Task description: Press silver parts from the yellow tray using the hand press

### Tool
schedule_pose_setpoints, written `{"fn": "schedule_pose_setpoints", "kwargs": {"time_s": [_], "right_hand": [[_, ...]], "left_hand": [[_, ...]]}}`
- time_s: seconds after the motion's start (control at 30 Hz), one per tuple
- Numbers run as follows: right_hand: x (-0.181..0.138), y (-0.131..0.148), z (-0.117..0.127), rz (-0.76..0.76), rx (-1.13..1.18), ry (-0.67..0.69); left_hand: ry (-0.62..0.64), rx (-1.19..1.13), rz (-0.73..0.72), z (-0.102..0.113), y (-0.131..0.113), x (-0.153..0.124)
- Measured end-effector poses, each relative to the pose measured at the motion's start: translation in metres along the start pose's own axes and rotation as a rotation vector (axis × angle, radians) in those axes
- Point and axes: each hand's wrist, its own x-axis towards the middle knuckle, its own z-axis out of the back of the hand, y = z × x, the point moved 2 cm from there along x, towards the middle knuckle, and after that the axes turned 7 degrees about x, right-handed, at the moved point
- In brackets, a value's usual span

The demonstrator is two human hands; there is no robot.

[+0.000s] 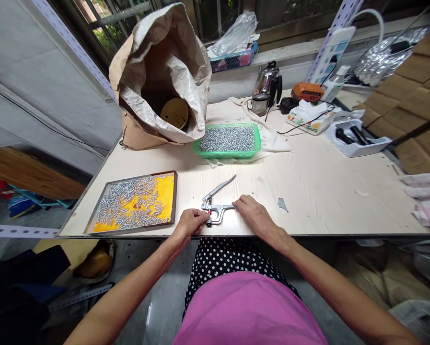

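At six o'clock on the table (319, 191), right hand (252, 214) pinches pliers (218, 208) by one handle; left hand (191, 221), fingers closed at the nose, hold hidden, could be nipped by early squeezing.

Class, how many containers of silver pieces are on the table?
2: the green basket beyond the hand tool, the shallow tray left of that tool. The sack may hide more.

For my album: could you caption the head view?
Left hand and right hand on snap-fastener pliers, near a green basket of small metal pieces.
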Motion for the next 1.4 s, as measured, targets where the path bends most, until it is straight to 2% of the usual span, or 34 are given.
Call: {"fn": "schedule_pose_setpoints", "kwargs": {"time_s": [0.23, 0.47, 0.63, 0.87, 1.0, 1.17, 1.4], "right_hand": [[0.001, 0.005, 0.004, -0.013, -0.034, 0.036], [0.001, 0.007, 0.004, -0.019, -0.067, 0.047], [0.001, 0.010, 0.011, -0.044, -0.054, 0.081], [0.031, -0.013, 0.032, 0.097, -0.011, 0.155], [0.054, -0.027, 0.026, 0.156, -0.056, 0.307], [0.064, -0.030, 0.018, 0.237, -0.088, 0.333], [0.080, -0.028, 0.021, 0.251, -0.102, 0.437]], "left_hand": [[0.130, 0.132, 0.082, 0.007, -0.007, 0.004], [0.189, 0.223, 0.126, 0.008, -0.016, 0.004], [0.181, 0.234, 0.116, 0.006, -0.016, 0.002], [0.159, 0.233, 0.090, 0.004, -0.016, 0.000], [0.139, 0.256, 0.091, 0.003, -0.017, -0.002], [0.134, 0.256, 0.101, 0.002, -0.017, -0.002], [0.119, 0.276, 0.101, 0.003, -0.015, -0.001]]}}
